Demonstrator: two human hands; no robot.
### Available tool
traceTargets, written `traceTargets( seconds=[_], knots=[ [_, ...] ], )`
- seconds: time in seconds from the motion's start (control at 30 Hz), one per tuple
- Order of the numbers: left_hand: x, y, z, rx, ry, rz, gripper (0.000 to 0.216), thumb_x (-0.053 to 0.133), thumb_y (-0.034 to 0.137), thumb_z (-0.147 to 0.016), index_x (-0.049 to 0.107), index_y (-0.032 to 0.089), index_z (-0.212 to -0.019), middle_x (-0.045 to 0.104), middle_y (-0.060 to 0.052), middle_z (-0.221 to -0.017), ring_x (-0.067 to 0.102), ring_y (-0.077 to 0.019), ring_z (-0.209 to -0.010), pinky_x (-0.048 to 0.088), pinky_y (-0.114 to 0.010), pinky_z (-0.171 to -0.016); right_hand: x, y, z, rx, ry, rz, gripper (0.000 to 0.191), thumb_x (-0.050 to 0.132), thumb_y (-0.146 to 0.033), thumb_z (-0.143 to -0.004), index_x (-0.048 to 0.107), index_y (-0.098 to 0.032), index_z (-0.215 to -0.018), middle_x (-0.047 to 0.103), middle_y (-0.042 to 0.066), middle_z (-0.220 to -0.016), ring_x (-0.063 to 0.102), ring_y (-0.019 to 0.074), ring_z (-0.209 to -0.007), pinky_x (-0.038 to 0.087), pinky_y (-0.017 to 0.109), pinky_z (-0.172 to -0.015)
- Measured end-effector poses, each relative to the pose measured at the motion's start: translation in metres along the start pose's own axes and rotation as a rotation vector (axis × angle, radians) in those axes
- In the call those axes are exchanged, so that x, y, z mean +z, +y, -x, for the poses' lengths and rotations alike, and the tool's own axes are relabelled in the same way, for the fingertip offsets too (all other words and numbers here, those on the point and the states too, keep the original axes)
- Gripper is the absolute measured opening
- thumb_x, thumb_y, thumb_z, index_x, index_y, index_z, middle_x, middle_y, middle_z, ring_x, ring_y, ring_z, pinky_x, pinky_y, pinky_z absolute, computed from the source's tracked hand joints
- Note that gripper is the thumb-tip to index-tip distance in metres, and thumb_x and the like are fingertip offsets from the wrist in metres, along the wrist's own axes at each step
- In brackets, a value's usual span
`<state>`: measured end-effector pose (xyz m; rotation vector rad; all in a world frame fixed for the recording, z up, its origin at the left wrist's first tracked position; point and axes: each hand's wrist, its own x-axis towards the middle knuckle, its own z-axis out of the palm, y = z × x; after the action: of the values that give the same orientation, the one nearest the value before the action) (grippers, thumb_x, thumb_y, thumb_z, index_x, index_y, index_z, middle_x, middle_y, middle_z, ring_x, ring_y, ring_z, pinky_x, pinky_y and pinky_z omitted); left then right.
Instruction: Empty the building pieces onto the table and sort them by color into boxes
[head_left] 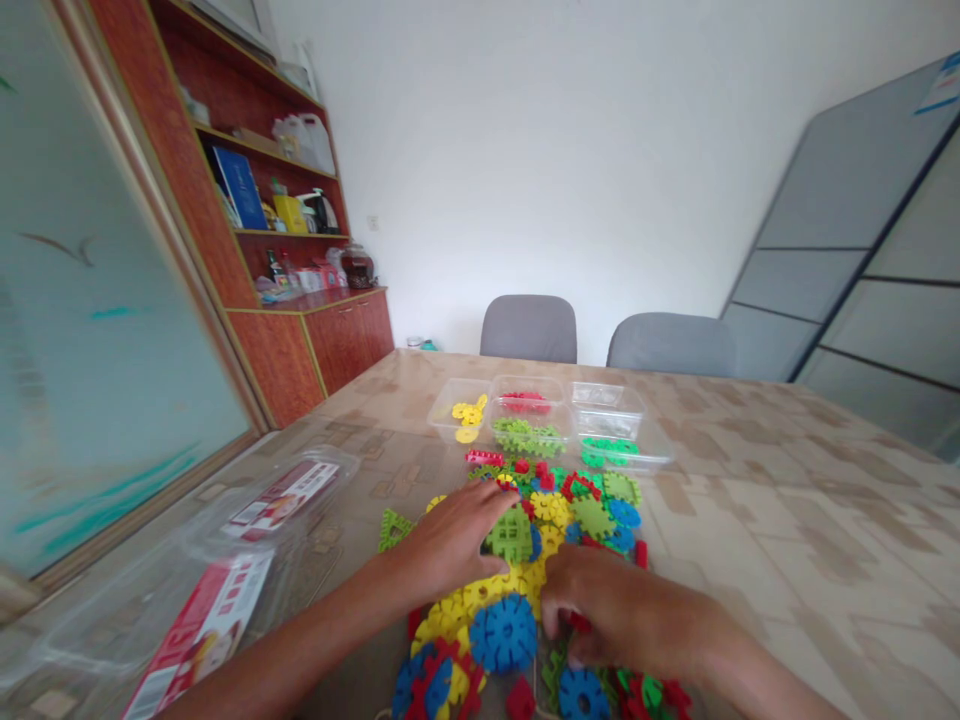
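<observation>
**Item: heap of interlocking plastic pieces (pixel 551 510).** Found on the worktop toward its near edge, about midway along it. Yellow, green, blue and red discs and squares are piled loosely, many overlapping.

**Left hand (pixel 450 545).** Laid flat and wide over the left side of the heap. The fingertips are set on a green square piece (pixel 511 533), which is touched but not gripped.

**Right hand (pixel 607 610).** Curled palm-down on the near right of the heap. The fingers are bent over a small red piece (pixel 579 622), and whether it is pinched cannot be told. A large blue gear (pixel 504 633) lies between the two hands.

**Step judged:** pieces are being picked over in the heap. Lifting one out would call for freeing it from the pieces lying over it.

**Beyond the heap, toward the far edge:** a cluster of clear trays.
- One with yellow pieces (pixel 461 408).
- One with red pieces (pixel 527 397).
- One with light green pieces (pixel 529 435).
- One with darker green pieces (pixel 615 450).
- One that looks bare (pixel 604 395).

**Left near corner:** a clear plastic bag (pixel 247 510) with printed cards inside. A green triangle (pixel 394 527) lies apart from the heap on that side.

**Obstruction:** nothing lies between the hands and the trays except the crowded heap itself.

**Surroundings:** two grey chairs (pixel 529 328) are placed at the far edge, and a red shelf cabinet (pixel 285 200) stands against the left wall.
</observation>
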<state>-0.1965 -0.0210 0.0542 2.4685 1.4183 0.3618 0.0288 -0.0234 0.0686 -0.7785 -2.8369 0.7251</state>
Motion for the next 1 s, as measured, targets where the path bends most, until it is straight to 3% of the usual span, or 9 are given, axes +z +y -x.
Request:
traceTargets(
  seconds=[0.2, 0.43, 0.7, 0.87, 0.93, 1.0],
  knots=[
    [0.004, -0.005, 0.0, 0.014, 0.009, -0.008, 0.073, 0.075, 0.027, -0.073, 0.041, 0.024, -0.138, 0.045, -0.013, -0.142, 0.039, -0.031, -0.132, 0.034, -0.045, -0.108, 0.01, -0.007, -0.004, -0.021, -0.014, 0.136, 0.024, 0.065, 0.006, -0.064, 0.067, -0.018, -0.065, 0.071, 0.0, -0.076, 0.064, 0.0162, -0.072, 0.046, 0.022, -0.064],
    [0.002, -0.01, 0.002, 0.036, 0.001, 0.029, 0.077, 0.076, 0.029, -0.072, 0.04, 0.025, -0.14, 0.046, -0.012, -0.142, 0.04, -0.0308, -0.131, 0.035, -0.045, -0.107, -0.005, -0.007, -0.005, 0.034, 0.049, 0.113, 0.02, 0.065, 0.002, -0.066, 0.062, -0.018, -0.069, 0.067, -0.002, -0.066, 0.06, 0.0134, -0.06, 0.038, 0.022, -0.053],
    [-0.015, -0.019, 0.001, 0.085, -0.031, 0.16, 0.071, 0.076, 0.031, -0.072, 0.047, 0.021, -0.136, 0.053, -0.013, -0.136, 0.05, -0.03, -0.123, 0.039, -0.043, -0.103, -0.02, 0.006, -0.011, -0.091, 0.299, 0.04, 0.015, 0.057, -0.008, -0.084, 0.062, -0.023, -0.086, 0.064, -0.001, -0.08, 0.06, 0.0155, -0.078, 0.046, 0.028, -0.069],
    [-0.031, -0.027, 0.004, 0.067, 0.003, 0.269, 0.058, 0.069, 0.031, -0.079, 0.05, 0.023, -0.133, 0.059, -0.01, -0.13, 0.056, -0.0271, -0.116, 0.043, -0.039, -0.098, -0.012, 0.011, -0.02, -0.085, 0.56, 0.085, 0.013, 0.05, -0.014, -0.092, 0.056, -0.021, -0.083, 0.058, 0.0, -0.078, 0.056, 0.0147, -0.073, 0.044, 0.026, -0.064],
    [-0.037, -0.03, 0.005, 0.055, 0.02, 0.304, 0.054, 0.065, 0.031, -0.082, 0.05, 0.022, -0.133, 0.059, -0.009, -0.13, 0.056, -0.0258, -0.116, 0.043, -0.038, -0.097, -0.003, 0.011, -0.025, -0.092, 0.582, 0.15, 0.018, 0.045, -0.015, -0.095, 0.055, -0.02, -0.081, 0.057, 0.002, -0.08, 0.056, 0.0154, -0.075, 0.044, 0.026, -0.067],
    [-0.041, -0.032, 0.007, 0.039, 0.011, 0.308, 0.057, 0.066, 0.033, -0.081, 0.049, 0.021, -0.134, 0.058, -0.01, -0.131, 0.055, -0.0262, -0.118, 0.043, -0.038, -0.098, 0.006, 0.01, -0.029, -0.108, 0.519, 0.189, 0.02, 0.044, -0.015, -0.096, 0.055, -0.019, -0.08, 0.057, 0.002, -0.081, 0.056, 0.0157, -0.076, 0.045, 0.025, -0.067]
  ],
)
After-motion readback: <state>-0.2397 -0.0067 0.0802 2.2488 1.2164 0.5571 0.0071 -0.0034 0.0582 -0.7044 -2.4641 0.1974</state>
